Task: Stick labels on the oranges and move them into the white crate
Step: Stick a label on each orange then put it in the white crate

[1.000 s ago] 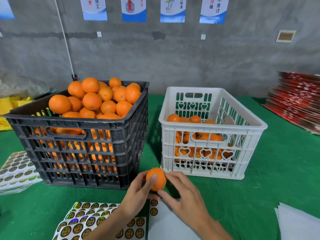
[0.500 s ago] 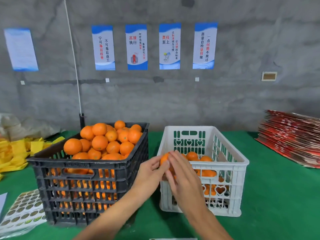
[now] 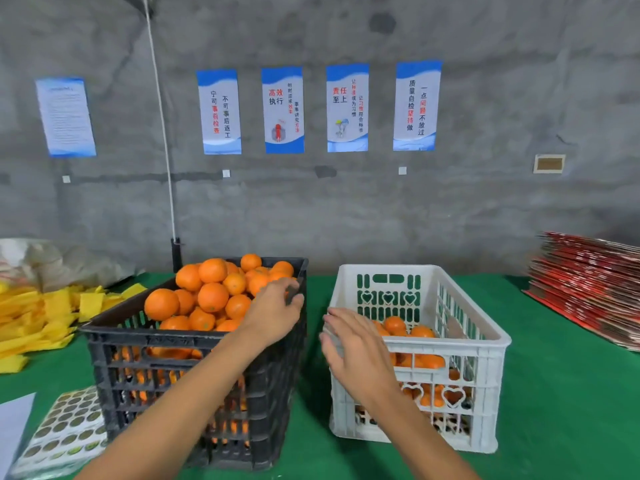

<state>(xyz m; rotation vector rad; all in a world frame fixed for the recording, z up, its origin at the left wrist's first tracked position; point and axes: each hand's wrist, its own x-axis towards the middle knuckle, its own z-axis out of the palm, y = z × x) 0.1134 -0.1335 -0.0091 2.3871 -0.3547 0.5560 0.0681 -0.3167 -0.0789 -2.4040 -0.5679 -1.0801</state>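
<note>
A black crate (image 3: 145,337) heaped with oranges (image 3: 213,296) stands on the left. To its right is a white crate (image 3: 460,344) holding several oranges (image 3: 394,323) low inside. My left hand (image 3: 275,311) reaches over the black crate's right side, fingers loosely bent above the fruit near the rim, with nothing visibly held. My right hand (image 3: 356,348) hovers at the white crate's near left corner, fingers spread and empty. Sheets of round labels (image 3: 65,431) lie at the lower left.
Green cloth (image 3: 571,393) covers the table. Yellow foam sleeves (image 3: 38,317) are piled at the far left. A stack of red flattened cartons (image 3: 588,285) sits at the right. A white sheet (image 3: 10,427) lies at the left edge. A grey wall with posters stands behind.
Both hands carried an orange up from the label sheets to the white crate and no longer hold it. My left hand has swung left over the black crate.
</note>
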